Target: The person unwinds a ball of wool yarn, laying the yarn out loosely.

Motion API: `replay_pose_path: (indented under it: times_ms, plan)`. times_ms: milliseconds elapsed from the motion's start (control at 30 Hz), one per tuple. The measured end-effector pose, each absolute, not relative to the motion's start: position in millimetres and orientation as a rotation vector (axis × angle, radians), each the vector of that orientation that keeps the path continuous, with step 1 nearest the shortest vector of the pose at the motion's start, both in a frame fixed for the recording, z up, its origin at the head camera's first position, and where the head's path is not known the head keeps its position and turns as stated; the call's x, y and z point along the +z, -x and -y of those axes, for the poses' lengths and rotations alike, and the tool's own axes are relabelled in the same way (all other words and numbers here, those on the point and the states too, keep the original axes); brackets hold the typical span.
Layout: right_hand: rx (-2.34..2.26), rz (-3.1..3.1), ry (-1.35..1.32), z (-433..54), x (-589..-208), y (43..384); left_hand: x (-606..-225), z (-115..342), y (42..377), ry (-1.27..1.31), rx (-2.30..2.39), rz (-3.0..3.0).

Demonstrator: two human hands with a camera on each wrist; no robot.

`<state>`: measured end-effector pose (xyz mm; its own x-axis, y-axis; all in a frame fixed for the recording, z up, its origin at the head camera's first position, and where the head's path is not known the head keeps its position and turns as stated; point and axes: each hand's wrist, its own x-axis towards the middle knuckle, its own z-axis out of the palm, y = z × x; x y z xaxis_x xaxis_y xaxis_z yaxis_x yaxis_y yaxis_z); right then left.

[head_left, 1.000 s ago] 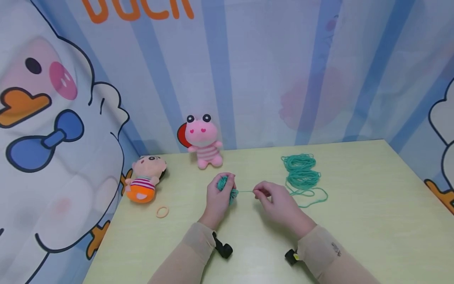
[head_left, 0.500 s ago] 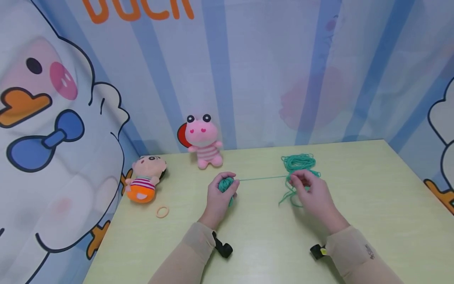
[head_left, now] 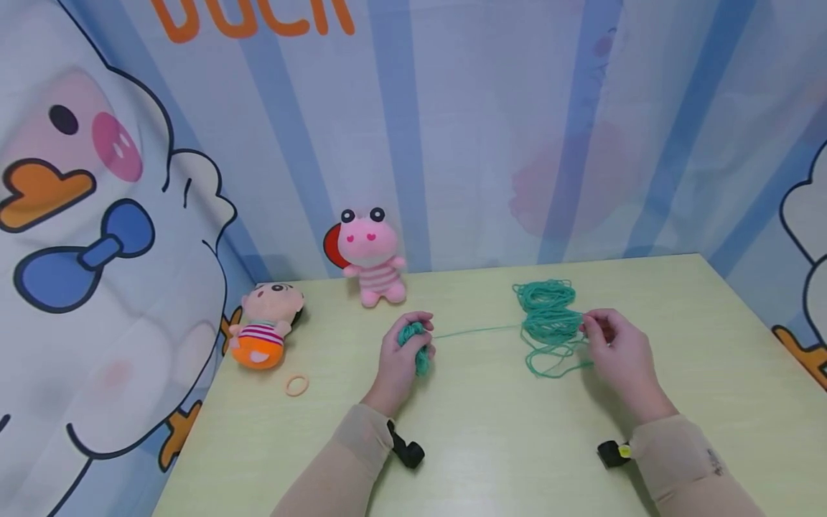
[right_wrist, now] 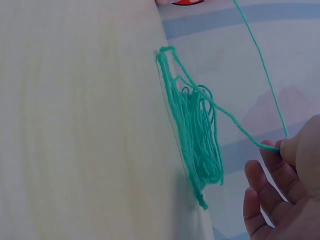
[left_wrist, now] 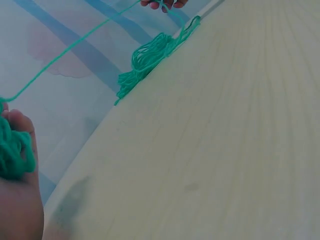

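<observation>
My left hand [head_left: 398, 362] grips a small wound bundle of green yarn [head_left: 411, 334] above the middle of the table. From it a single strand [head_left: 478, 331] runs taut to my right hand [head_left: 623, 359], which pinches it between thumb and index finger, as the right wrist view shows. The loose heap of green yarn [head_left: 551, 323] lies on the table just left of my right hand, with a few loops trailing at its near side. In the left wrist view the held bundle [left_wrist: 15, 150] is partly cut off by the frame edge.
A pink striped plush toy [head_left: 373, 262] sits at the table's back edge. To its left lies a doll in orange shorts [head_left: 265, 330], with a pale orange ring [head_left: 297, 385] in front of it. A printed blue curtain [head_left: 465, 143] hangs behind the table [head_left: 491, 452].
My right hand has moved right, from near the left hand to past the yarn heap, drawing the strand out longer. My left hand has stayed in place, its bundle turned slightly.
</observation>
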<state>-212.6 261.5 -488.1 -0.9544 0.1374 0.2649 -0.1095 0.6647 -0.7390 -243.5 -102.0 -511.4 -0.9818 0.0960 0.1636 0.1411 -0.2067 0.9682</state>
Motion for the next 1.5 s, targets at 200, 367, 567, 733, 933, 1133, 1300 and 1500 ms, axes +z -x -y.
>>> replay_pose_path:
  times_ms: [200,367,567,733,933,1133,1300,1500]
  plan:
    - [1.078,2.69,0.131,-273,-492,215,-510,102,243,0.239,-2.356,1.946]
    - [0.995,2.862,0.109,-278,-496,214,-510,103,244,0.215,-2.296,2.002]
    - [0.941,2.937,0.089,-273,-497,214,-510,103,243,0.247,-2.313,2.011]
    - [0.947,2.807,0.015,-252,-493,211,-510,102,243,0.274,-2.325,2.005]
    - [1.09,2.682,-0.3,-204,-490,207,-511,101,243,0.302,-2.337,2.007]
    - [1.234,2.678,-0.546,-147,-496,205,-510,101,242,0.339,-2.34,2.015]
    - [1.259,2.702,-0.62,-111,-496,207,-509,101,242,0.368,-2.353,2.018]
    - [1.18,2.711,-0.617,-92,-496,209,-509,101,241,0.383,-2.35,2.013]
